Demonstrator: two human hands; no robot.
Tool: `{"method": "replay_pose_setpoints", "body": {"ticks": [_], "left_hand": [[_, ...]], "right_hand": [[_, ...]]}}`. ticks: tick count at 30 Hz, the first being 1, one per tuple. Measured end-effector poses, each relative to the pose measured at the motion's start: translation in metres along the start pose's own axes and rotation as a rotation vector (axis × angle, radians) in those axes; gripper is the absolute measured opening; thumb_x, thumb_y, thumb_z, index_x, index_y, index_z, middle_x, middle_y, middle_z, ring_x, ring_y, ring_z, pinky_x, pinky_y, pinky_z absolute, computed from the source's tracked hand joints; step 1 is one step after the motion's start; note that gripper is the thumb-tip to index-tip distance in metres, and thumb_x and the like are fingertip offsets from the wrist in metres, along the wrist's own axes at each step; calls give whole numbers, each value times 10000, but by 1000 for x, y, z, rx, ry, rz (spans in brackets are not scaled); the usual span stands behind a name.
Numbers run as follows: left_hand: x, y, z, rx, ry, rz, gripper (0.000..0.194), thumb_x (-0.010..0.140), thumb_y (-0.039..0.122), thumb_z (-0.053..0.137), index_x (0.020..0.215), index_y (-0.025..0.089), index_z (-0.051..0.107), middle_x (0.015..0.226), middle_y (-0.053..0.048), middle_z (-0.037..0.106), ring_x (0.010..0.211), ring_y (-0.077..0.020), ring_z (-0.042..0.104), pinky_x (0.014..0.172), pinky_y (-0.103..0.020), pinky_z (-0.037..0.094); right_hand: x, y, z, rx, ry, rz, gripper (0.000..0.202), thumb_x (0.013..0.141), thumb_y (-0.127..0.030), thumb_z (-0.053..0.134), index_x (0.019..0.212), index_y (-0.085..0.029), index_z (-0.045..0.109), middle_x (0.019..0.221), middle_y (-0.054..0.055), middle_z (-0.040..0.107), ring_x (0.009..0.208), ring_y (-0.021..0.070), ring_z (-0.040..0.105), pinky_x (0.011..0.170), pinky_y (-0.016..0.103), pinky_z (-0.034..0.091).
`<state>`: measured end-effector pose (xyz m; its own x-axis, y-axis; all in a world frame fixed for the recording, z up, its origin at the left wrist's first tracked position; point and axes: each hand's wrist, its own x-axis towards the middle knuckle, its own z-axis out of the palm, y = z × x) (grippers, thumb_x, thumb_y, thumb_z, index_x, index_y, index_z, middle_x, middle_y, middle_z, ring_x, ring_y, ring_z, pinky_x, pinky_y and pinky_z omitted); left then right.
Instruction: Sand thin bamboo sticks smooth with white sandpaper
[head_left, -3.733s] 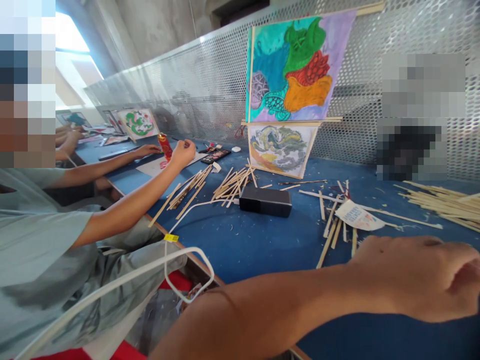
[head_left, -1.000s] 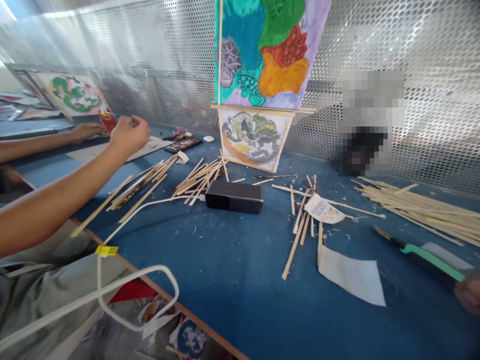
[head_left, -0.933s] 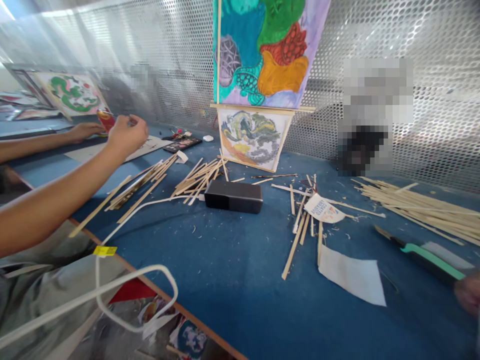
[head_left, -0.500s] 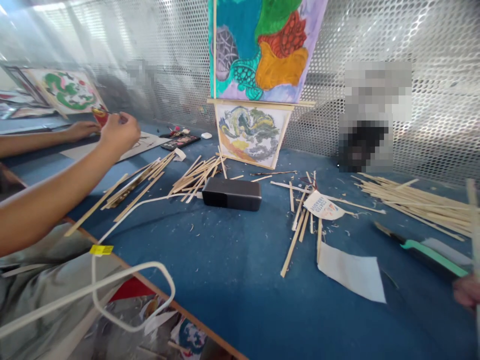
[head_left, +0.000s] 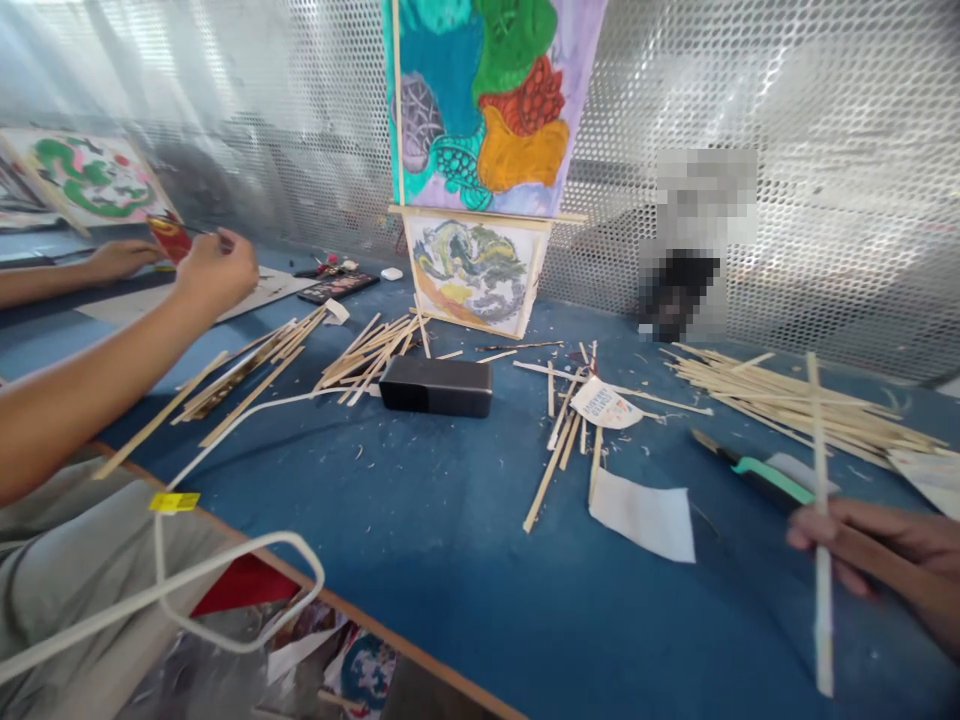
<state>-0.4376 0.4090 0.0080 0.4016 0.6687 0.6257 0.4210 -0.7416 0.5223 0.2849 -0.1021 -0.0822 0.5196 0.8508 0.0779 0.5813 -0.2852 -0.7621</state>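
Observation:
At the right edge, my right hand (head_left: 874, 550) is closed around a thin, pale wooden strip (head_left: 821, 590) held nearly upright. Just behind my fingers a knife with a black and green handle (head_left: 757, 475) lies on the blue table; my hand hides the end of its handle. My left hand is out of view. Left of my right hand are a blank piece of paper (head_left: 645, 515) and a scrap of printed sandpaper (head_left: 606, 405), which lies over several short wooden strips (head_left: 559, 480).
A pile of wooden strips (head_left: 780, 395) lies at the right. A black box with a white cable (head_left: 435, 385) sits mid-table. Framed paintings (head_left: 480, 270) stand against the perforated metal wall. At left, another person's hands (head_left: 217, 270) work near a red item (head_left: 171, 238).
My right hand has come further into view from the right, with the strip now plainly visible in it. The whole scene has shifted left as the camera turned right.

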Motion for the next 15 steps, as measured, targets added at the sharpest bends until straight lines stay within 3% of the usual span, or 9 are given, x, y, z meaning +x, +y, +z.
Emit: {"method": "replay_pose_setpoints", "body": {"ticks": [3, 7, 13, 15], "left_hand": [[-1, -1, 1, 33, 29, -49, 425, 1014, 434, 654, 1346, 171, 614, 1337, -115, 638, 1145, -259, 664, 952, -486, 604], [2, 1, 4, -147, 87, -139, 411, 1015, 429, 653, 1337, 175, 618, 1336, -111, 640, 1145, -256, 665, 956, -478, 602], [1, 6, 1, -772, 279, -316, 398, 1005, 443, 673, 1298, 176, 636, 1256, -94, 675, 1051, -227, 683, 889, -432, 621], [0, 8, -1, -1028, 365, -389, 293, 1049, 365, 628, 1231, 136, 643, 1150, -74, 700, 916, -143, 673, 825, -335, 600]], "right_hand": [[-6, -21, 1, -36, -135, -25, 547, 710, -809, 695, 668, -270, 783, 477, 32, 536, 475, 225, 543, 493, 367, 466], [-12, -47, 2, -24, -165, -101, 573, 758, -837, 622, 683, -290, 775, 509, 32, 540, 510, 231, 541, 503, 368, 460], [-11, -52, -2, -5, -228, -98, 627, 806, -823, 609, 734, -222, 775, 529, 25, 549, 509, 193, 520, 535, 334, 438], [-11, -51, -2, 6, -238, -101, 612, 820, -805, 615, 749, -218, 777, 540, 24, 559, 509, 184, 513, 541, 325, 435]]}}
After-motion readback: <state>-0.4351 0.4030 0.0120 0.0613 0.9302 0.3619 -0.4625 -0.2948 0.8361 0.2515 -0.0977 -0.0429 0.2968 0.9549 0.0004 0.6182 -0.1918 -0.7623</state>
